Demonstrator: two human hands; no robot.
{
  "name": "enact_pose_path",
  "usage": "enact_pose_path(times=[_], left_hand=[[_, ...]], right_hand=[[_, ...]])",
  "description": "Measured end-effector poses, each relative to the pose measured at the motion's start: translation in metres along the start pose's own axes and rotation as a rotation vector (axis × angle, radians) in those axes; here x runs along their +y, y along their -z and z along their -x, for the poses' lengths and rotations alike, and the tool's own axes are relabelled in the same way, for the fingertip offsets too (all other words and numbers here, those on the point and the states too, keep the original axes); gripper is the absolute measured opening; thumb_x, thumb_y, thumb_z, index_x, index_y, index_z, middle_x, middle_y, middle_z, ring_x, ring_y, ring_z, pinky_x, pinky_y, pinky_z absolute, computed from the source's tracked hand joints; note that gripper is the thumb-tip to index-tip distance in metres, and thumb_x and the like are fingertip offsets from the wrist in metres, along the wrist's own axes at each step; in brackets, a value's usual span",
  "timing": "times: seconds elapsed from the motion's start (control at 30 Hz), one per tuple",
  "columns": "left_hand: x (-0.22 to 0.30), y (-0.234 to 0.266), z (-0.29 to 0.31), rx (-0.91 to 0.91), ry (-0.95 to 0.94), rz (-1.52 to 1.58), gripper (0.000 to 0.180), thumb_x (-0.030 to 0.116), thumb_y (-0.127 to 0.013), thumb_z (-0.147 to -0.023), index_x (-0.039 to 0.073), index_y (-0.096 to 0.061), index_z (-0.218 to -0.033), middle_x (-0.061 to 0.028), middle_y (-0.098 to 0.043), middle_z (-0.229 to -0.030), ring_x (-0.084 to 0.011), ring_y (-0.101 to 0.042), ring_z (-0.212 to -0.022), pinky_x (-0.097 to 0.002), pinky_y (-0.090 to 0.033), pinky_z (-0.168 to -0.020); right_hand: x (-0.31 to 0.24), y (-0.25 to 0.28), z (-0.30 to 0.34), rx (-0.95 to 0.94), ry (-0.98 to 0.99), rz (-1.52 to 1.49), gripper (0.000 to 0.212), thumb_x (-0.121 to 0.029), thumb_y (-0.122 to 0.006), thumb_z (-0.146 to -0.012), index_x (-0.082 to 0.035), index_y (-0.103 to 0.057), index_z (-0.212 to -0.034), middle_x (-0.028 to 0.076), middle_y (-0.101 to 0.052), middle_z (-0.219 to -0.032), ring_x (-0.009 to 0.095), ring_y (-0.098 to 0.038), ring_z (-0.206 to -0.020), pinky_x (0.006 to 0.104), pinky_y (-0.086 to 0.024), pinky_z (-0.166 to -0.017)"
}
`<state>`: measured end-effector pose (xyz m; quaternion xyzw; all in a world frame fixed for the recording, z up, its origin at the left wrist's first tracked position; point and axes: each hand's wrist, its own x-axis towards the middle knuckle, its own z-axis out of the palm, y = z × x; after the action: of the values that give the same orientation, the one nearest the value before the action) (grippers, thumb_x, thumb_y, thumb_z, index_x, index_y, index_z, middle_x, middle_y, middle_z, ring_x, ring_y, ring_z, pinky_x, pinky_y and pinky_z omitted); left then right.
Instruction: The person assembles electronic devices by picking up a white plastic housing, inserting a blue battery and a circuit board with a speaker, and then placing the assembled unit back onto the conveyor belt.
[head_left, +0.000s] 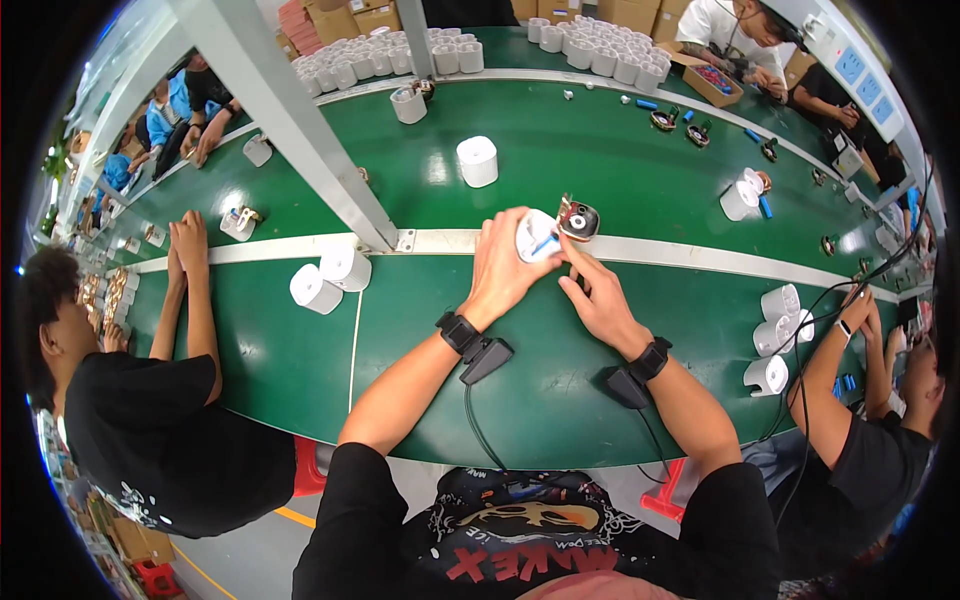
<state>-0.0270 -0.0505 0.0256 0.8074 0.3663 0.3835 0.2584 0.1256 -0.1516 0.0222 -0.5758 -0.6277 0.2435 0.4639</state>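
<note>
My left hand (503, 262) is closed around a white cup-shaped housing (531, 228), its opening turned up toward me. Inside the housing lies a blue cylindrical battery (545, 243). My right hand (600, 300) is at the housing's right side, its index finger stretched to the rim near the battery and its thumb apart below. Just beyond that fingertip is a round dark component with a metallic rim (580, 222) and a small circuit board beside it. Whether wires join it to the housing is too small to tell.
A white housing (477, 162) stands on the green table (440, 380) ahead. Two more housings (316, 288) stand at left, several (768, 375) at right. A pale rail (680, 252) crosses the table, with a metal post (290, 110) rising from it. Co-workers sit on both sides; black cables (800, 400) hang at right.
</note>
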Motion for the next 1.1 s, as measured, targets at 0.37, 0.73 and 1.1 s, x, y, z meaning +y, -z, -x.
enact_pose_path(times=[0.37, 0.73, 1.1], left_hand=[[-0.087, 0.051, -0.04, 0.629, 0.377, 0.055, 0.08, 0.005, -0.084, -0.064, 0.0, -0.044, -0.132, -0.0219, -0.052, -0.13, -0.0362, -0.047, -0.127, -0.0415, -0.039, -0.106], [-0.022, 0.031, -0.082, 0.32, -0.108, -0.794, 0.071, 0.017, -0.08, -0.071, 0.009, -0.047, -0.134, -0.0178, -0.05, -0.136, -0.0328, -0.039, -0.135, -0.057, -0.023, -0.113], [-0.002, 0.026, -0.085, 0.119, -0.091, -0.784, 0.048, 0.016, -0.076, -0.077, 0.01, -0.057, -0.121, -0.014, -0.056, -0.113, -0.0324, -0.059, -0.101, -0.0516, -0.041, -0.094]], right_hand=[[0.001, -0.002, 0.001, -0.093, 0.072, 0.096, 0.016, -0.011, -0.061, -0.091, -0.003, -0.071, -0.102, 0.012, -0.068, -0.092, 0.026, -0.064, -0.077, 0.0356, -0.05, -0.073], [0.006, 0.009, 0.008, -0.051, 0.078, 0.125, 0.014, -0.011, -0.063, -0.09, -0.003, -0.071, -0.1, 0.011, -0.068, -0.09, 0.023, -0.064, -0.074, 0.0319, -0.049, -0.065], [-0.001, 0.041, 0.012, 0.312, -0.019, -0.331, 0.018, -0.013, -0.059, -0.095, 0.003, -0.065, -0.088, 0.009, -0.063, -0.082, 0.015, -0.056, -0.069, 0.0292, -0.046, -0.062]])
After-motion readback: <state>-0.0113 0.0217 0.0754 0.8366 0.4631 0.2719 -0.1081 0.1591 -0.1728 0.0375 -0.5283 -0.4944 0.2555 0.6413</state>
